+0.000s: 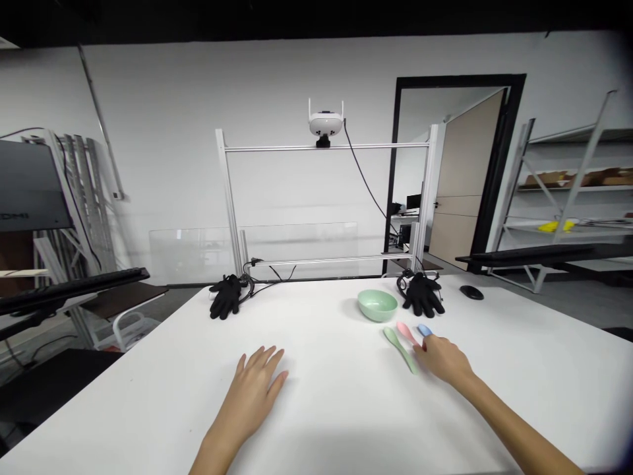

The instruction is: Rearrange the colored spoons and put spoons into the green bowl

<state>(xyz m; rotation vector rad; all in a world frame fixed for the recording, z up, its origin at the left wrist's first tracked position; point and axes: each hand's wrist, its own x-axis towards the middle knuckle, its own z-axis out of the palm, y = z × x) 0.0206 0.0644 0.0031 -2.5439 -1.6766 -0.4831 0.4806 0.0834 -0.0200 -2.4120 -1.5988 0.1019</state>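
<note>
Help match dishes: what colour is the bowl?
The bowl is pale green, clearest in the head view.

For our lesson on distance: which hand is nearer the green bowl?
Right. The right hand is in front of the green bowl and to its right; the left hand is farther off, in front and well to its left.

Between the left hand (pixel 254 389) and the green spoon (pixel 401 350), the table (pixel 326 396) gives a broad bare lane from its near edge — at the far edge, a metal frame (pixel 230 198) stands across. The green and pink spoons (pixel 404 330) crowd the right hand (pixel 442 359); beyond them, the bowl (pixel 377 305) and a black glove (pixel 424 295) block the far edge. Toward the right edge, room stays open.
</note>
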